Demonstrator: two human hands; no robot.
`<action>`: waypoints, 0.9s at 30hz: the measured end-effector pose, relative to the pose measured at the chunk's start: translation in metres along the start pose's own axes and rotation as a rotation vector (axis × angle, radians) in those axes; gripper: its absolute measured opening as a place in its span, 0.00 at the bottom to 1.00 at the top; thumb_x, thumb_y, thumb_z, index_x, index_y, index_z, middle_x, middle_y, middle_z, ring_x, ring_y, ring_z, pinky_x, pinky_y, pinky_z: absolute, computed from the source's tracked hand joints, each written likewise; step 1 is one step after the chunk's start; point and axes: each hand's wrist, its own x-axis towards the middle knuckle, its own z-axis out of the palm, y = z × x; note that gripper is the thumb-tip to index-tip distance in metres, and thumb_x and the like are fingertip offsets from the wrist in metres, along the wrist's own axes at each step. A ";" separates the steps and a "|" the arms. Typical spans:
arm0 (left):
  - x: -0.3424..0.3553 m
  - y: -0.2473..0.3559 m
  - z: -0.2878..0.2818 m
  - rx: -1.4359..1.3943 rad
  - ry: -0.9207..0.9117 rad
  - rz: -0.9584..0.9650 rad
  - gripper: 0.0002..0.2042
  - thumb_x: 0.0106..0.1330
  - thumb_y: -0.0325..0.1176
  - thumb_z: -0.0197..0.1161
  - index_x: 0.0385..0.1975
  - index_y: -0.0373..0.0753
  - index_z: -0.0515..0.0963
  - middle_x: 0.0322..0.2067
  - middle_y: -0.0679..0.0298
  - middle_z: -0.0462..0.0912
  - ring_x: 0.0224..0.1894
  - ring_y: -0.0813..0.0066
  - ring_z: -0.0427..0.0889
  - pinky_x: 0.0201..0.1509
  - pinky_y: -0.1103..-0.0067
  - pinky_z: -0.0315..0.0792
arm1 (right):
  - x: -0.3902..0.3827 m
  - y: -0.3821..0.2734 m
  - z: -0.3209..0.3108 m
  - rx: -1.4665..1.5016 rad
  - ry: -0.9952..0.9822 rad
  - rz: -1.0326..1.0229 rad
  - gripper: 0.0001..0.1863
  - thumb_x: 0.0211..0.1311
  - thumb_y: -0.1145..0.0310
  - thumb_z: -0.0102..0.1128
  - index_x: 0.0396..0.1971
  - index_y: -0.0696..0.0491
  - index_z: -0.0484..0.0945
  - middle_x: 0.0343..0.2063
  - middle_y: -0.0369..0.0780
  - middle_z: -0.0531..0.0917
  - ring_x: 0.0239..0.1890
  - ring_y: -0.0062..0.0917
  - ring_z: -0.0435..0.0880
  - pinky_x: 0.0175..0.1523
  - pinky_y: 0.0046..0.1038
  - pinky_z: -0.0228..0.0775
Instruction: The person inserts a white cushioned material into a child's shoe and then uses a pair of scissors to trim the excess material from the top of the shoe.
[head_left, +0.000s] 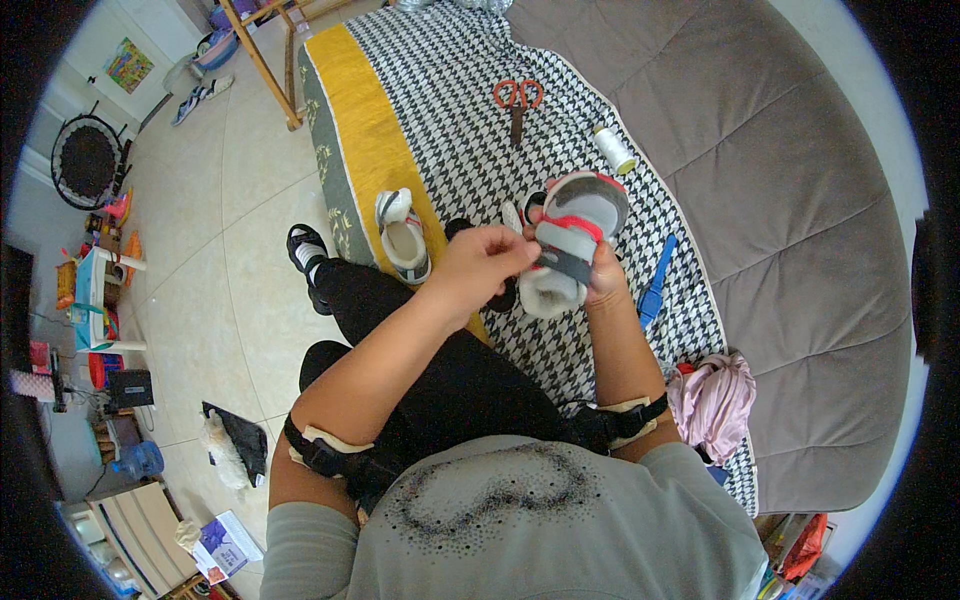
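Note:
My right hand (605, 276) grips a small grey, white and red shoe (570, 215) with a fleecy lining, held tilted above the houndstooth cloth. My left hand (485, 260) is at the shoe's left side, thumb and forefinger pinched on its dark strap (565, 262). A matching shoe (405, 238) rests on the yellow band of the cloth to the left. Another dark and white item lies partly hidden behind my hands; I cannot make it out. Beyond them are orange-handled scissors (517, 97) and a white thread spool (614, 150). A blue watch (654, 290) lies right of my right hand.
I sit on a bed or sofa with a grey quilted cushion (790, 240) on the right. Pink fabric (718, 400) lies by my right elbow. At left are a tiled floor (200, 290), a wooden frame (275, 75), a small trampoline (85, 158) and a white animal (222, 445) on a black mat.

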 end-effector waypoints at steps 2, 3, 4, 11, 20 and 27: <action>-0.001 0.003 -0.008 0.125 0.073 0.176 0.06 0.62 0.34 0.58 0.29 0.38 0.74 0.23 0.72 0.74 0.23 0.85 0.68 0.26 0.86 0.64 | 0.001 -0.001 0.001 0.006 -0.005 -0.011 0.47 0.36 0.56 0.74 0.57 0.54 0.60 0.48 0.42 0.74 0.49 0.29 0.75 0.54 0.31 0.68; -0.005 0.009 -0.011 0.190 0.102 0.261 0.06 0.62 0.33 0.58 0.29 0.38 0.74 0.23 0.72 0.74 0.23 0.85 0.69 0.27 0.86 0.64 | 0.001 -0.002 -0.001 -0.085 0.073 0.004 0.44 0.39 0.59 0.72 0.57 0.54 0.60 0.48 0.42 0.74 0.49 0.29 0.75 0.54 0.31 0.68; -0.012 0.020 -0.013 0.254 0.127 0.345 0.06 0.62 0.32 0.58 0.29 0.37 0.74 0.24 0.72 0.74 0.24 0.84 0.69 0.28 0.85 0.65 | 0.000 -0.002 -0.005 -0.178 0.156 0.018 0.41 0.41 0.63 0.71 0.57 0.54 0.60 0.48 0.41 0.74 0.49 0.29 0.75 0.54 0.31 0.68; -0.043 0.029 0.034 0.990 0.114 1.031 0.07 0.49 0.30 0.63 0.24 0.38 0.72 0.26 0.65 0.74 0.29 0.67 0.74 0.31 0.75 0.68 | 0.012 0.019 0.006 -0.321 0.268 -0.273 0.29 0.55 0.65 0.60 0.56 0.55 0.62 0.49 0.38 0.73 0.49 0.25 0.73 0.55 0.27 0.64; -0.018 -0.006 0.025 1.370 0.228 1.406 0.05 0.47 0.32 0.59 0.23 0.40 0.75 0.31 0.64 0.76 0.40 0.69 0.75 0.41 0.74 0.67 | 0.010 0.013 0.039 -0.066 0.126 -0.133 0.36 0.50 0.61 0.62 0.58 0.59 0.58 0.54 0.42 0.69 0.54 0.30 0.70 0.60 0.31 0.59; -0.043 0.023 0.005 1.048 0.043 1.269 0.05 0.49 0.32 0.61 0.25 0.40 0.76 0.34 0.62 0.78 0.38 0.68 0.77 0.39 0.74 0.70 | 0.008 0.005 0.021 -0.010 0.018 -0.092 0.45 0.37 0.73 0.68 0.60 0.59 0.54 0.55 0.44 0.69 0.56 0.34 0.69 0.63 0.33 0.56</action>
